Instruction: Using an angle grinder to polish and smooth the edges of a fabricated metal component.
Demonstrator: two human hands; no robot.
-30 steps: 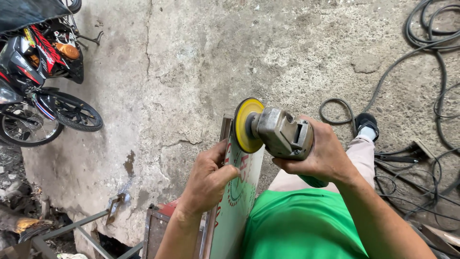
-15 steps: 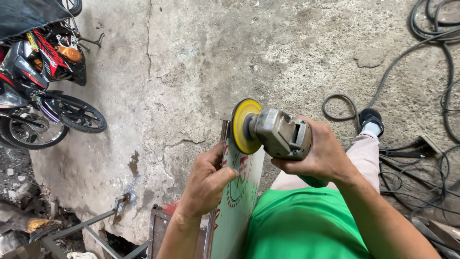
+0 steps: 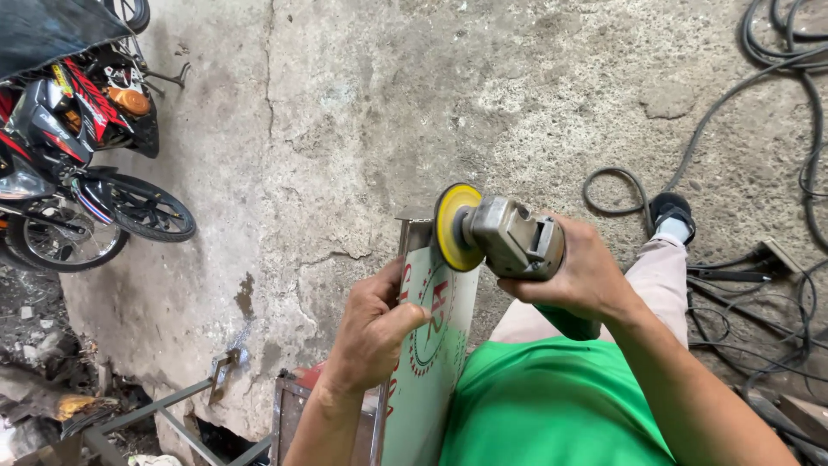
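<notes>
Little has shifted since half a second ago, our right hand [image 3: 580, 274] still wrapped around the angle grinder [image 3: 504, 235], yellow disc [image 3: 453, 226] at the sign panel's [image 3: 431, 345] far top edge, our left hand [image 3: 373, 332] gripping that panel's left edge, motorbike [image 3: 78, 164] far left, cables [image 3: 776, 173] right.

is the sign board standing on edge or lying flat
On edge: the sign board stands upright, the left hand gripping its edge, the grinder at its top.

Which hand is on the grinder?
The right hand grips the grinder with the yellow disc; the left hand steadies the upright sign panel.
</notes>
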